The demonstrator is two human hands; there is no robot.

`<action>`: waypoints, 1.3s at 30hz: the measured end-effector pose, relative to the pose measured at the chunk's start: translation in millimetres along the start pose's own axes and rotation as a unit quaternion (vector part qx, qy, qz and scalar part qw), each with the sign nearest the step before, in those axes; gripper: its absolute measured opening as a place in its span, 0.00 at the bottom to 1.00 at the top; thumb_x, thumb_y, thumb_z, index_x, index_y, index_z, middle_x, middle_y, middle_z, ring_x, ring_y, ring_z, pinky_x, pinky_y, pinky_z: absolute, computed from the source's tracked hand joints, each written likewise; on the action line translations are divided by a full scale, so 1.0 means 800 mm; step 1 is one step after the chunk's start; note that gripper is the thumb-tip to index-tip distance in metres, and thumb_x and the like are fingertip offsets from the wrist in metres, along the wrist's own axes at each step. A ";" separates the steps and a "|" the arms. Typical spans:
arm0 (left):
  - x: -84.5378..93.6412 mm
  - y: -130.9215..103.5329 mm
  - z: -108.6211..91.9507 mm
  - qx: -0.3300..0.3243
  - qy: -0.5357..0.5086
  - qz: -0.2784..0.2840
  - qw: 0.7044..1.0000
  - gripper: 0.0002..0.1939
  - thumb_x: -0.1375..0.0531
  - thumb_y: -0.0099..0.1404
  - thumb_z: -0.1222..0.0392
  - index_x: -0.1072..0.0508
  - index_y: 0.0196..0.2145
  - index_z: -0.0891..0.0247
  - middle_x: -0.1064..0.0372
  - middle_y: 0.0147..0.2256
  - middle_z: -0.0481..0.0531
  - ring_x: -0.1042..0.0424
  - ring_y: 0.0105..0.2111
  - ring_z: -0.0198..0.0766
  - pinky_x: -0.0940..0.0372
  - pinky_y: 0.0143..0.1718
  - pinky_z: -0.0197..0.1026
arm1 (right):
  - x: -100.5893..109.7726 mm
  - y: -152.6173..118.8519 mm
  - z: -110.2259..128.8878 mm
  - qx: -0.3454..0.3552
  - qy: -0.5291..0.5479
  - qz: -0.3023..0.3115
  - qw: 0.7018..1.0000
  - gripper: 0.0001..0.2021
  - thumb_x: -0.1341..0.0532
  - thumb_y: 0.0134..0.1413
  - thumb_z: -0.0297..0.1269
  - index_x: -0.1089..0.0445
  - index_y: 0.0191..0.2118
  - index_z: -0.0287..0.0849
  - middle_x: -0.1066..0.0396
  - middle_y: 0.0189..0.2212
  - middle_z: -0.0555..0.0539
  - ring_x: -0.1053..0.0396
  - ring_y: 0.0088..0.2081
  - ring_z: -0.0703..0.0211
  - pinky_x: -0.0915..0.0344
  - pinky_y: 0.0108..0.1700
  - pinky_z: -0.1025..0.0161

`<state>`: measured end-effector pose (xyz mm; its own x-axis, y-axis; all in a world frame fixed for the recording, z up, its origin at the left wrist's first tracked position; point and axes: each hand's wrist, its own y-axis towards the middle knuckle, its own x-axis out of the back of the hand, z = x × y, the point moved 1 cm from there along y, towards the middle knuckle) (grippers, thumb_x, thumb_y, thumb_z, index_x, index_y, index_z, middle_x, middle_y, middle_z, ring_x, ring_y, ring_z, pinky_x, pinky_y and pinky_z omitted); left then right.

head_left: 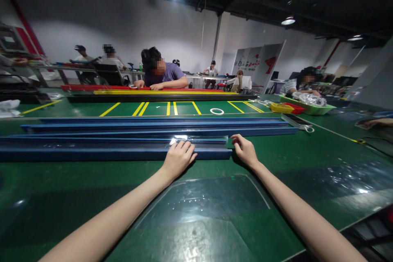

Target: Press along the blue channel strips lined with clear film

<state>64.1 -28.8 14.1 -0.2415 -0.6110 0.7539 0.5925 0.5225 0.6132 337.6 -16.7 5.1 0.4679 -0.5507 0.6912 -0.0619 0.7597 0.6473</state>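
A long blue channel (123,154) lies across the green table, its right end between my hands. Clear plastic film (211,140) lies along its top and reaches that end. My left hand (179,157) rests on the channel and film near the right end, palm down, fingers slightly spread. Just past the end, my right hand (244,149) has its fingers curled toward the film's corner; whether the fingertips hold its edge cannot be made out. More blue channels (260,132) lie right behind.
Clear plastic sheets (202,204) lie in front of me. Farther back are red, yellow and black strips (166,98), a white ring (217,111), a phone (295,121) and a green basket (325,109). A person in purple (172,74) leans over the far edge.
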 end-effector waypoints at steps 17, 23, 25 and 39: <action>0.001 -0.001 0.001 0.048 -0.010 0.020 0.999 0.15 0.53 0.65 0.52 0.32 0.38 0.63 0.33 0.38 0.58 0.37 0.39 0.44 0.45 0.35 0.44 | 0.012 -0.008 0.016 0.131 -0.095 0.110 0.981 0.19 0.51 0.43 0.24 0.34 0.42 0.42 0.30 0.38 0.46 0.32 0.35 0.59 0.40 0.35 0.66; 0.001 -0.001 0.002 0.036 0.011 0.029 0.999 0.16 0.54 0.65 0.52 0.32 0.37 0.64 0.32 0.34 0.56 0.36 0.35 0.42 0.47 0.32 0.42 | 0.012 -0.008 0.020 0.112 -0.068 0.112 0.985 0.19 0.51 0.41 0.24 0.33 0.40 0.43 0.29 0.35 0.48 0.33 0.30 0.61 0.41 0.32 0.66; 0.001 -0.001 0.002 0.035 0.013 0.028 0.999 0.16 0.54 0.65 0.52 0.32 0.37 0.64 0.32 0.33 0.55 0.36 0.35 0.41 0.47 0.32 0.42 | 0.010 -0.008 0.019 0.102 -0.046 0.106 0.988 0.19 0.51 0.40 0.24 0.32 0.39 0.44 0.29 0.34 0.48 0.33 0.30 0.61 0.40 0.32 0.66; -0.001 -0.001 0.001 0.030 0.013 0.028 0.999 0.16 0.54 0.66 0.53 0.32 0.35 0.64 0.33 0.30 0.54 0.36 0.32 0.40 0.49 0.31 0.41 | -0.008 0.001 -0.003 -0.107 0.151 0.097 0.978 0.12 0.46 0.48 0.44 0.33 0.28 0.41 0.30 0.26 0.49 0.35 0.28 0.62 0.40 0.32 0.65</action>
<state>62.8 -28.3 13.5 -0.1892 -0.5941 0.7818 0.5570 0.5908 0.5837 336.8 -11.6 0.5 0.7072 -0.2869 0.6462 -0.0035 0.9126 0.4089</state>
